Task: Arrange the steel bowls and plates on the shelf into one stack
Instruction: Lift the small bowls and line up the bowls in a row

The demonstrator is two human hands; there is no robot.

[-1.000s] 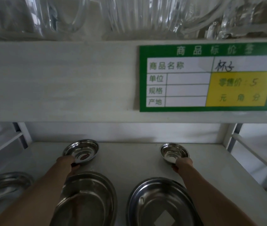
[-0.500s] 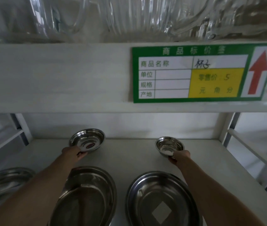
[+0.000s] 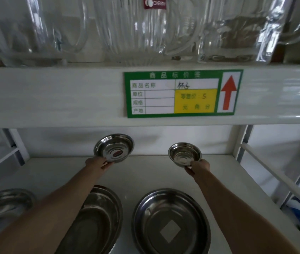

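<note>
Both bowls have been lifted higher off the shelf (image 3: 145, 180) since a moment ago. Three big plates are left lying at the front. The wide bowl (image 3: 113, 147) is gripped at its near rim by the left hand (image 3: 97, 163). The small bowl (image 3: 185, 154) is pinched by the right hand (image 3: 199, 166).

Green price tag (image 3: 183, 93) with red arrow; glass jugs (image 3: 130, 30) above

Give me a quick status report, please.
Left hand pinching wide shallow steel bowl. Right hand pinching small deep steel bowl. Both tilted. Nothing in the way.
</note>
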